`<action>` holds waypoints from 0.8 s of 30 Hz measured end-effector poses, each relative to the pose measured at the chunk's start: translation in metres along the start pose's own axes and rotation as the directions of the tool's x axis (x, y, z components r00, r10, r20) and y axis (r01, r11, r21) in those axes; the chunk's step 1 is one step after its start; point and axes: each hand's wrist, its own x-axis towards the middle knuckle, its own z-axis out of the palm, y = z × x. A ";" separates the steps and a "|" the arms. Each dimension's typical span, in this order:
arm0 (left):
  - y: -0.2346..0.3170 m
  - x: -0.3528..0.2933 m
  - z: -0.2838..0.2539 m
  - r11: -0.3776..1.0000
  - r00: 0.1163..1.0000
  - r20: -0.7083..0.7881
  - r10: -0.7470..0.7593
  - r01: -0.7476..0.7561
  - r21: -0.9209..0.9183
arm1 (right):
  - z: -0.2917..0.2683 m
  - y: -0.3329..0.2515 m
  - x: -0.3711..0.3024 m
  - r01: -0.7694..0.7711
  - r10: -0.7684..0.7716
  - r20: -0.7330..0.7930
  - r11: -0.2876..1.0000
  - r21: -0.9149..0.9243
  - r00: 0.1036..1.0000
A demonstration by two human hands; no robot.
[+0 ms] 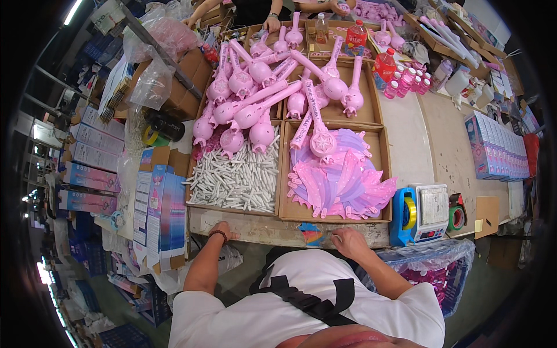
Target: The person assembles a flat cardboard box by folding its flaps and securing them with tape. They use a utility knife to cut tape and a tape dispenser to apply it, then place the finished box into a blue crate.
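Note:
My left hand (225,230) rests on the worn front edge of the table (264,223), holding nothing, a dark bead bracelet at its wrist. On the same edge, farther right, my right hand (350,242) lies with loosely bent fingers and nothing in it. In front of the left hand is a carton tray of small white-grey sticks (235,180). Nearest the right hand, another compartment holds flat pink and purple mermaid-tail pieces (342,177). A pink wand with a round head (323,142) lies on them. Several more pink wands (249,116) are heaped behind.
At right stand a blue tape dispenser (403,217), a white scale (431,211) and stacked printed boxes (493,148). Upright cartons (159,211) flank the left side. A plastic-lined blue crate (458,267) sits below the right edge. Another person's hand (271,23) shows across the table.

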 end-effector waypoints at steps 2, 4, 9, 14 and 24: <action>0.000 0.001 0.001 1.000 1.000 0.005 -0.001 0.001 0.005 | -0.003 -0.002 0.000 0.045 -0.046 -0.003 0.995 -0.084 0.999; -0.001 0.002 0.002 1.000 1.000 0.003 0.002 -0.002 0.003 | -0.004 -0.002 -0.001 0.075 -0.075 -0.001 0.990 -0.119 0.997; -0.002 0.007 0.004 0.999 1.000 0.025 -0.012 0.011 0.038 | 0.011 0.010 -0.002 0.126 -0.126 -0.008 0.990 0.058 0.992; -0.002 0.007 0.003 0.999 0.999 0.026 -0.023 0.022 0.036 | 0.032 0.034 -0.001 0.089 -0.081 0.084 0.992 -0.084 0.993; -0.003 0.005 0.002 1.000 0.999 0.031 -0.016 0.015 0.018 | 0.027 0.023 0.001 0.014 -0.007 0.095 0.997 -0.074 0.995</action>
